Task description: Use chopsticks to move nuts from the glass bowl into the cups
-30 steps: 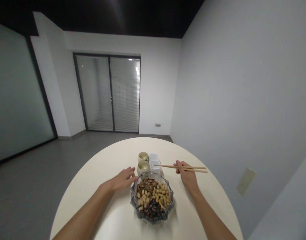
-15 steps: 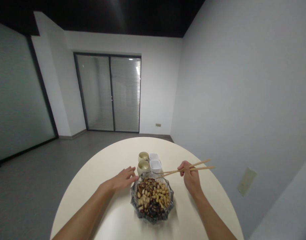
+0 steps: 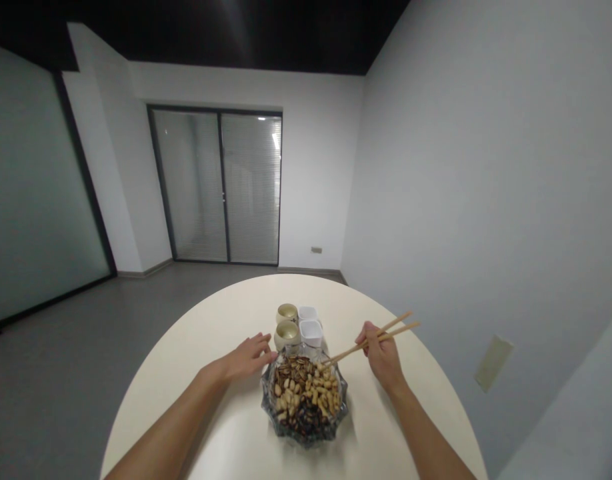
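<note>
Chopsticks are gripped in right hand, tips held at pale nuts in glass bowl; left hand is held part-open at bowl's edge, nothing grasped.

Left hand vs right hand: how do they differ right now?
The left hand holds nothing; the right hand grips the chopsticks.
The left hand is spread open, while the right hand is curled.
The left hand has its thumb at the rim of the glass bowl; the right hand is off to the bowl's right.
Both are bare.
</note>
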`<action>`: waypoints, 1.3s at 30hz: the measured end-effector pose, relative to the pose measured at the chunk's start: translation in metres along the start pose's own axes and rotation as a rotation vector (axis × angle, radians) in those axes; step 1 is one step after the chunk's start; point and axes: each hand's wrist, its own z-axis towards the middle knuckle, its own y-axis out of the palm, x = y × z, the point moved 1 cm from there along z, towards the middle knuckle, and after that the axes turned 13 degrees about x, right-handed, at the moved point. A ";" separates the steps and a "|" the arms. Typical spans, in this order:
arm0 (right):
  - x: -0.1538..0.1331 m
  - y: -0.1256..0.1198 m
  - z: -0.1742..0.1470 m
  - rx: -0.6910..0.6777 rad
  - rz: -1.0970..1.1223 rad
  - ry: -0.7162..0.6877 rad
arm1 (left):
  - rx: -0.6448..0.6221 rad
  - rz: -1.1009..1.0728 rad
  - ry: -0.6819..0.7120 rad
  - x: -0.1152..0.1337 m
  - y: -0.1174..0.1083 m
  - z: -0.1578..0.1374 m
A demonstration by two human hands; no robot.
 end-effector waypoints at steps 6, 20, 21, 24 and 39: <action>0.002 0.002 -0.001 -0.040 -0.026 0.029 | 0.017 -0.014 0.010 0.000 0.001 0.001; 0.000 0.007 -0.003 -0.025 0.018 0.024 | 0.019 -0.014 0.017 -0.003 0.003 0.001; 0.000 0.007 -0.003 -0.034 0.015 0.020 | 0.023 -0.017 0.017 -0.003 0.003 0.001; 0.001 0.008 -0.004 -0.060 0.010 0.011 | 0.018 -0.010 0.012 -0.003 0.003 0.001; 0.012 0.009 -0.003 -0.181 -0.089 -0.014 | -0.009 0.037 0.014 0.002 0.001 0.002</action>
